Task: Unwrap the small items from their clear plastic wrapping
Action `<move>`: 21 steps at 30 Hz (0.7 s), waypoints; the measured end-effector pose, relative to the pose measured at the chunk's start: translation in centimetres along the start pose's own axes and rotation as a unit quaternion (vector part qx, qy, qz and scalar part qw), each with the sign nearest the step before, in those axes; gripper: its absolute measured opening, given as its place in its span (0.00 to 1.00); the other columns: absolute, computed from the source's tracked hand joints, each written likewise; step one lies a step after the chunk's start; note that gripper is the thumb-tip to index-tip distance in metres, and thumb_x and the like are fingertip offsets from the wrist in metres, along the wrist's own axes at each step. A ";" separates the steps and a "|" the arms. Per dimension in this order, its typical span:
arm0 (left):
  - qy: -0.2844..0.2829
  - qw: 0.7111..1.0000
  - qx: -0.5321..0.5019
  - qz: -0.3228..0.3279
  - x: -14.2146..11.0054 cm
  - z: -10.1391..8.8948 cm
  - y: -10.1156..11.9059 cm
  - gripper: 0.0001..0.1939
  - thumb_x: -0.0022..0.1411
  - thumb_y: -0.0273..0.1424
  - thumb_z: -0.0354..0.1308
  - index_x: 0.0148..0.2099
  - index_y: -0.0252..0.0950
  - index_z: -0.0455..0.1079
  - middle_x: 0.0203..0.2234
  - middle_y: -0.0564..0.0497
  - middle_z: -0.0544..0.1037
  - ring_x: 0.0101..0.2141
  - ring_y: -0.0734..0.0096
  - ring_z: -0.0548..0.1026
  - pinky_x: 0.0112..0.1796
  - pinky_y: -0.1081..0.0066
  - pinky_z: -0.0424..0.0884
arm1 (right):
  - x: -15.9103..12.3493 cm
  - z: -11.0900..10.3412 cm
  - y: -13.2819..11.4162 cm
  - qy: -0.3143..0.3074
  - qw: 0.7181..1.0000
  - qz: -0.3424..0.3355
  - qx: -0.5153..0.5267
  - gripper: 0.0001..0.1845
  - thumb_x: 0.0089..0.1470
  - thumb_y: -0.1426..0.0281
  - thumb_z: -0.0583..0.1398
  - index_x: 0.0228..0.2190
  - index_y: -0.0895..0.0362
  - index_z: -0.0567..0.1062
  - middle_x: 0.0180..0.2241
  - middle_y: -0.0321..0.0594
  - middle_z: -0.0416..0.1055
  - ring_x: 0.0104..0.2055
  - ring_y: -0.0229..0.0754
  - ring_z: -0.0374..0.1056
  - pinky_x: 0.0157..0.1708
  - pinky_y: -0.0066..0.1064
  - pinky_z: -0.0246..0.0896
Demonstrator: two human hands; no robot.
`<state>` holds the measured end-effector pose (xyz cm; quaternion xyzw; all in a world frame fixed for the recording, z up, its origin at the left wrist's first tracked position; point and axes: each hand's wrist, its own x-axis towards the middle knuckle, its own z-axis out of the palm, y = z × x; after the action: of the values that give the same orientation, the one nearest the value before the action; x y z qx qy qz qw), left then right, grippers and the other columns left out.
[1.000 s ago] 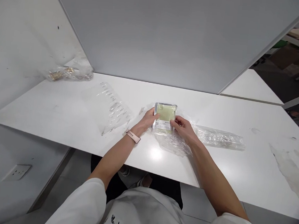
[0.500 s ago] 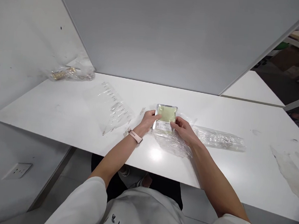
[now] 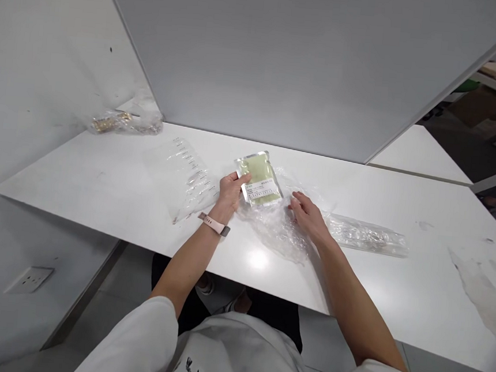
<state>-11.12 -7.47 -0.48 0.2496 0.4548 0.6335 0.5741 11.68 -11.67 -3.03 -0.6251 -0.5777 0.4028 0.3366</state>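
My left hand (image 3: pixel 230 189) grips the lower left edge of a flat pale-green packet with a white label (image 3: pixel 259 178), lifted and tilted over the white table (image 3: pixel 100 190). My right hand (image 3: pixel 306 211) has let go of the packet; its fingers lie loosely spread on crumpled clear bubble wrap (image 3: pixel 281 229) just right of the packet. A pink watch sits on my left wrist.
A clear air-cushion sheet (image 3: pixel 188 172) lies left of my hands, a long clear wrapped bundle (image 3: pixel 365 235) to the right. A plastic bag with gold-coloured parts (image 3: pixel 121 121) rests at the far left corner. Grey partition panels stand behind and left. A wall socket (image 3: pixel 29 280) sits low left.
My left hand has lifted the green packet up and to the left and tilted it. My right hand released it and dropped onto the bubble wrap.
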 end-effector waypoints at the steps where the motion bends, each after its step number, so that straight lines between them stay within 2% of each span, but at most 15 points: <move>1: 0.023 0.999 -0.014 0.024 0.2 -0.2 0.2 0.15 0.40 0.30 0.73 0.31 0.32 0.74 0.22 0.55 0.76 0.26 0.72 0.74 0.32 0.71 0.69 | 0.0 0.0 0.0 0.005 1.000 -0.009 -0.017 0.31 0.61 0.50 0.55 0.59 0.52 0.70 0.68 0.45 0.53 0.53 0.53 0.70 0.38 0.40 0.74; 3: 0.059 0.995 -0.033 0.071 0.5 -0.5 0.6 0.13 0.43 0.31 0.72 0.29 0.33 0.71 0.22 0.56 0.75 0.25 0.74 0.74 0.32 0.72 0.69 | -0.2 0.2 -0.2 0.014 0.999 -0.032 -0.035 0.28 0.59 0.52 0.57 0.56 0.53 0.73 0.65 0.47 0.60 0.50 0.51 0.71 0.41 0.43 0.73; 5: 0.068 0.993 -0.037 0.094 0.6 -0.7 0.8 0.14 0.43 0.31 0.72 0.27 0.33 0.69 0.22 0.56 0.75 0.25 0.74 0.74 0.32 0.72 0.69 | -0.5 0.5 -0.6 0.048 0.996 -0.067 -0.017 0.25 0.58 0.53 0.58 0.52 0.52 0.76 0.59 0.46 0.68 0.47 0.50 0.72 0.44 0.44 0.71; 7: 0.042 0.995 -0.027 0.084 0.4 -0.6 0.6 0.14 0.43 0.32 0.73 0.29 0.33 0.71 0.22 0.56 0.75 0.26 0.74 0.74 0.33 0.71 0.70 | -0.7 0.6 -1.4 0.101 0.989 -0.107 0.032 0.22 0.59 0.53 0.58 0.47 0.52 0.79 0.53 0.44 0.73 0.47 0.48 0.72 0.47 0.45 0.69; 9: -0.019 0.998 -0.008 0.059 -0.3 -0.2 -0.1 0.16 0.43 0.33 0.74 0.31 0.32 0.73 0.23 0.54 0.76 0.26 0.73 0.75 0.33 0.70 0.70 | -0.8 0.6 -2.2 0.108 0.980 -0.122 0.112 0.21 0.59 0.52 0.59 0.46 0.51 0.79 0.51 0.42 0.75 0.49 0.46 0.72 0.51 0.43 0.68; 11: -0.093 0.995 0.025 0.036 -1.3 0.5 -1.1 0.17 0.43 0.35 0.75 0.32 0.32 0.74 0.24 0.53 0.76 0.25 0.73 0.74 0.31 0.70 0.70 | -0.8 0.6 -2.7 0.028 0.974 -0.081 0.211 0.26 0.56 0.49 0.61 0.50 0.49 0.76 0.51 0.41 0.75 0.51 0.46 0.72 0.50 0.42 0.69; 13: -0.156 0.985 0.071 0.019 -2.4 1.2 -2.2 0.18 0.44 0.38 0.74 0.32 0.32 0.74 0.24 0.52 0.77 0.25 0.72 0.74 0.30 0.70 0.70 | -0.8 0.8 -2.8 -0.073 0.954 -0.014 0.292 0.32 0.50 0.48 0.66 0.52 0.51 0.75 0.48 0.43 0.77 0.49 0.49 0.74 0.46 0.42 0.71; 15: -0.199 0.972 0.121 0.018 -3.2 1.7 -2.9 0.18 0.48 0.40 0.73 0.34 0.32 0.74 0.27 0.51 0.78 0.27 0.71 0.75 0.30 0.70 0.71 | -0.9 1.2 -2.6 -0.118 0.935 0.021 0.333 0.35 0.42 0.51 0.71 0.49 0.55 0.76 0.44 0.45 0.79 0.47 0.52 0.75 0.44 0.43 0.72; 17: -0.208 0.962 0.174 0.045 -3.8 1.8 -3.0 0.19 0.53 0.41 0.70 0.42 0.33 0.74 0.34 0.47 0.79 0.32 0.69 0.76 0.33 0.70 0.72 | -1.1 1.3 -2.6 -0.079 0.934 0.004 0.349 0.33 0.39 0.56 0.74 0.45 0.57 0.78 0.42 0.45 0.79 0.45 0.51 0.75 0.46 0.43 0.71; 19: -0.206 0.943 0.239 0.108 -4.3 1.8 -2.6 0.24 0.57 0.42 0.66 0.53 0.37 0.71 0.48 0.44 0.77 0.41 0.65 0.77 0.38 0.67 0.74 | -1.2 0.5 -2.9 0.015 0.933 -0.040 0.357 0.29 0.39 0.58 0.74 0.42 0.58 0.78 0.41 0.43 0.79 0.43 0.48 0.75 0.48 0.42 0.71; 21: -0.262 0.890 0.328 0.177 -4.6 1.7 -2.3 0.28 0.60 0.44 0.64 0.61 0.43 0.66 0.59 0.43 0.70 0.54 0.59 0.72 0.50 0.60 0.72 | -0.9 -1.8 -3.3 0.137 0.912 -0.096 0.374 0.26 0.41 0.58 0.74 0.40 0.58 0.78 0.40 0.42 0.79 0.42 0.46 0.75 0.48 0.42 0.71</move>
<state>-7.59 -11.56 -0.70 0.6567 0.4182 0.4510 0.4365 11.80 -12.09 0.75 -0.4438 -0.3903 0.4658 0.6586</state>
